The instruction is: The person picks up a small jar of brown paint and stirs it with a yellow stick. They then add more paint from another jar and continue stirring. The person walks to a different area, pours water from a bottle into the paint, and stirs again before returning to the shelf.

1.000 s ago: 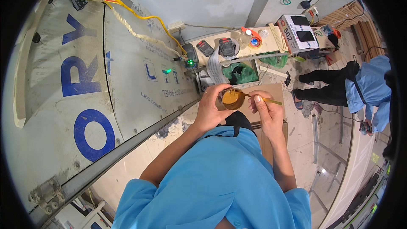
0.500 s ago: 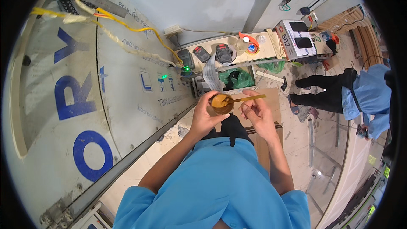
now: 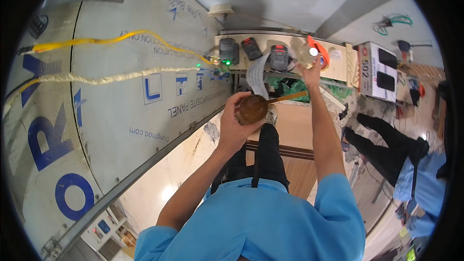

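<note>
My left hand [image 3: 233, 122] wraps round a small round cup [image 3: 253, 109] holding something brown. A flat yellowish stick [image 3: 289, 97] leans out over the cup's rim to the right. Farther off, my right hand [image 3: 311, 71] is stretched out to the shelf, its fingers closed about a clear bottle [image 3: 303, 55] with a white cap. Part of the bottle is hidden by the fingers. Right beside it lies an orange tool-like thing [image 3: 323, 56].
On the shelf [image 3: 341, 67] stand black battery packs [image 3: 279, 58], a charger [image 3: 228, 51] and a white box [image 3: 377, 70] with two phones. A large printed panel [image 3: 121, 92] borders the left. A co-worker [image 3: 419, 174] in blue stands at the right.
My right hand has left the stick and reached forward to the bottle on the shelf. My left hand still holds the cup. The view has shifted, with the shelf now nearer.
</note>
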The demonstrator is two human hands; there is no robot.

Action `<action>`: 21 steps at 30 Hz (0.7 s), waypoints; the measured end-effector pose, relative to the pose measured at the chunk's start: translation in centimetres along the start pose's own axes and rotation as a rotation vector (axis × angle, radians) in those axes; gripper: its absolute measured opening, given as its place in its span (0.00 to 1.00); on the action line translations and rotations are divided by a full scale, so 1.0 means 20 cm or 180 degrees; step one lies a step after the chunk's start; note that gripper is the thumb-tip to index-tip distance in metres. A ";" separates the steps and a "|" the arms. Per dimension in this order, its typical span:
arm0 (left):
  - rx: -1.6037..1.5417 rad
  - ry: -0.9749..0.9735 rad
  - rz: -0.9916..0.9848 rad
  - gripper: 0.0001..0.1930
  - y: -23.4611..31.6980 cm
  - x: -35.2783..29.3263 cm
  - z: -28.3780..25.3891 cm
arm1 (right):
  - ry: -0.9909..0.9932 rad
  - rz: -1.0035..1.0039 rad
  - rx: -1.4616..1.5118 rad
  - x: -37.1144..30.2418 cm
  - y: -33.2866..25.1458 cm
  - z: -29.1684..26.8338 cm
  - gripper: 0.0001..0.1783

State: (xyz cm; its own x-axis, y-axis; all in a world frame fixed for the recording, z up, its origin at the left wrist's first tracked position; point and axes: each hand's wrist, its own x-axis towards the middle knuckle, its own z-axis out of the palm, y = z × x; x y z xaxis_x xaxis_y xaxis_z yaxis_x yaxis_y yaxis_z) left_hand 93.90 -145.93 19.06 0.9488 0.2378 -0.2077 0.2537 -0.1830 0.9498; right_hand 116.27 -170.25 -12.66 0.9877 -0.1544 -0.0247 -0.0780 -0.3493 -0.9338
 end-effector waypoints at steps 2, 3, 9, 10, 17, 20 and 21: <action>0.0088 0.0049 -0.0084 0.40 -0.01 0.00 0.01 | -0.0284 0.0336 0.0492 0.08 0.03 0.00 0.49; 0.0134 0.0077 -0.0052 0.40 -0.02 0.00 0.02 | -0.0304 0.0045 0.0409 0.09 0.03 0.00 0.46; 0.0219 0.0148 0.0036 0.41 -0.03 0.00 0.04 | -0.0602 0.0316 0.0408 -0.13 -0.19 -0.35 0.37; 0.0195 0.0198 0.0176 0.40 -0.04 0.00 0.05 | -0.0696 0.0495 0.0063 -0.20 -0.28 -0.44 0.38; 0.0223 0.0104 0.0414 0.41 -0.04 0.01 0.09 | -0.1009 0.0464 0.1032 -0.82 -0.94 -0.99 0.42; 0.0080 0.0185 0.0827 0.40 -0.06 0.05 0.15 | -0.1425 0.0788 0.1327 -0.99 -1.13 -1.09 0.47; 0.0052 0.0218 0.0921 0.40 -0.06 0.05 0.17 | -0.1567 0.0992 0.1389 -1.06 -1.19 -1.10 0.48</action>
State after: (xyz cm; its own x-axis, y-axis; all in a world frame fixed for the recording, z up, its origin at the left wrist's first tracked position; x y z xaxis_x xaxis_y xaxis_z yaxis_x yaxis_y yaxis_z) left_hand 95.17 -148.74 16.86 0.9675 0.2371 0.0880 -0.0220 -0.2679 0.9632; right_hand 94.27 -179.08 17.88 0.8829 0.2829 -0.3747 -0.4060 0.0593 -0.9119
